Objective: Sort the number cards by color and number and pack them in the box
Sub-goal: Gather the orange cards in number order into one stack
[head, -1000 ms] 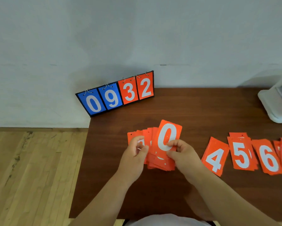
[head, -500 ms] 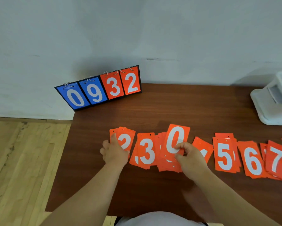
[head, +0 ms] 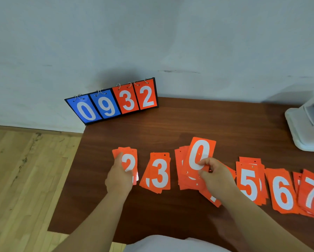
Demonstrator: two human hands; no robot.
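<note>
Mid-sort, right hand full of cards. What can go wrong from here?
1. The right hand pinches a fanned stack with the 0 card on top; cards may slip onto the 3 pile beside it.
2. The right forearm covers a partly hidden pile; pulling back may drag it.
3. The 6 pile and 7 pile overlap and could mix.

Looks like a plain indoor room, home or office unclear: dark wooden counter (head: pixel 216 122) standing against bare pale wall (head: pixel 152 33), light plank floor (head: pixel 25 170) beside.
</note>
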